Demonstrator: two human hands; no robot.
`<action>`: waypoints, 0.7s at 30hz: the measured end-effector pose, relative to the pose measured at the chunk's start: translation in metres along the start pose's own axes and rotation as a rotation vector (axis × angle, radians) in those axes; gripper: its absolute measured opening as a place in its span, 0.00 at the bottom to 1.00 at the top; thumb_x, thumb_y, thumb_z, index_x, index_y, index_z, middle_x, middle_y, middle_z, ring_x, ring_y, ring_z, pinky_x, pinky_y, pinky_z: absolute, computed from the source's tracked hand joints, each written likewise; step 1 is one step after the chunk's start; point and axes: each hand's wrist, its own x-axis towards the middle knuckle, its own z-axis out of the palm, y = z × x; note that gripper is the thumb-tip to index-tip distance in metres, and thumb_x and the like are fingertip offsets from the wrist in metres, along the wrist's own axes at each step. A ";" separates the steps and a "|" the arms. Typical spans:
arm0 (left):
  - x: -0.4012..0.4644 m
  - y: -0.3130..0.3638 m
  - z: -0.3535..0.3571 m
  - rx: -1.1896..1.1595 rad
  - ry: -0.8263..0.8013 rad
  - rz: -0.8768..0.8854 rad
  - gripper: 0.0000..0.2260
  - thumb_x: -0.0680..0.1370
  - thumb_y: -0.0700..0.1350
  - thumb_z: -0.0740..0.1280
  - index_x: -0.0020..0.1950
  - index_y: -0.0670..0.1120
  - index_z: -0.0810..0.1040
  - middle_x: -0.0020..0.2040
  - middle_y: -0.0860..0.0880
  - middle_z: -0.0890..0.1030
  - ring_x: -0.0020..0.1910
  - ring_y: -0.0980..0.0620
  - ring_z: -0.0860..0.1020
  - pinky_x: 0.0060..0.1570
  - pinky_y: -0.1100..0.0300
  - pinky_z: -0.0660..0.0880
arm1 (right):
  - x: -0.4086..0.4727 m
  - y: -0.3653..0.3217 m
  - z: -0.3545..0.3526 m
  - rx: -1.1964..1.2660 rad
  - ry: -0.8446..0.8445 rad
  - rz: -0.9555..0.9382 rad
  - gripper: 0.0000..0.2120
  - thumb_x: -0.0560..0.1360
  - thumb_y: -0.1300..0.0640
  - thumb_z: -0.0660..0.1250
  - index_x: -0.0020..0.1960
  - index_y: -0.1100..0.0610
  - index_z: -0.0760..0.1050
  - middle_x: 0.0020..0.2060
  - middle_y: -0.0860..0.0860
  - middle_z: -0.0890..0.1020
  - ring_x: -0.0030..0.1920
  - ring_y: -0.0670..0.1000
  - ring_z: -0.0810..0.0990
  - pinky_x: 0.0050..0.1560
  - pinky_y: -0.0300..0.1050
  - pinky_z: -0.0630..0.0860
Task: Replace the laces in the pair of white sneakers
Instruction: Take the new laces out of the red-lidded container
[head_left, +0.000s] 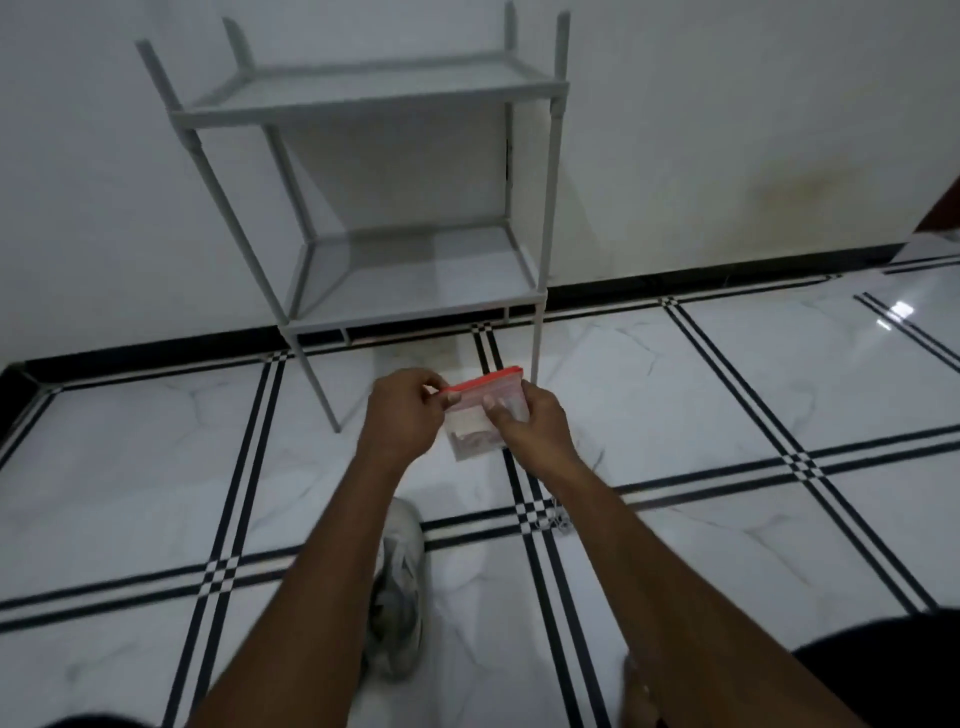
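Note:
I hold a small clear zip bag (475, 428) with a red seal strip in front of me, above the floor. My left hand (408, 410) pinches the left end of the red strip. The bag's right side is gripped by my right hand (530, 421). Something pale lies folded inside the bag; I cannot tell what it is. One white sneaker (397, 587) lies on the floor under my left forearm, partly hidden by it. A thin pale lace (558, 519) lies loose on the tiles under my right forearm.
A grey two-tier rack (410, 260) stands against the white wall straight ahead, its shelves bare. The floor is glossy white tile with black double lines. My knees show at the bottom corners.

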 end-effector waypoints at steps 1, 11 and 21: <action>-0.007 -0.011 0.011 0.006 -0.032 -0.028 0.06 0.76 0.49 0.78 0.45 0.48 0.86 0.39 0.52 0.84 0.37 0.55 0.81 0.39 0.61 0.73 | -0.009 0.014 0.002 -0.030 -0.012 0.016 0.19 0.78 0.41 0.73 0.64 0.50 0.83 0.54 0.46 0.87 0.57 0.47 0.85 0.63 0.58 0.82; -0.052 -0.086 0.082 0.093 -0.258 -0.200 0.07 0.75 0.52 0.78 0.44 0.52 0.82 0.36 0.53 0.84 0.37 0.53 0.83 0.40 0.59 0.79 | -0.033 0.109 0.007 -0.379 -0.147 0.160 0.35 0.81 0.37 0.68 0.82 0.52 0.67 0.70 0.53 0.81 0.70 0.55 0.79 0.65 0.44 0.72; -0.040 -0.081 0.112 0.190 -0.281 -0.116 0.29 0.75 0.76 0.59 0.62 0.57 0.82 0.62 0.59 0.82 0.62 0.54 0.79 0.62 0.52 0.76 | -0.022 0.132 0.008 -0.426 -0.163 0.134 0.29 0.79 0.33 0.65 0.76 0.46 0.74 0.56 0.50 0.87 0.58 0.52 0.84 0.60 0.50 0.80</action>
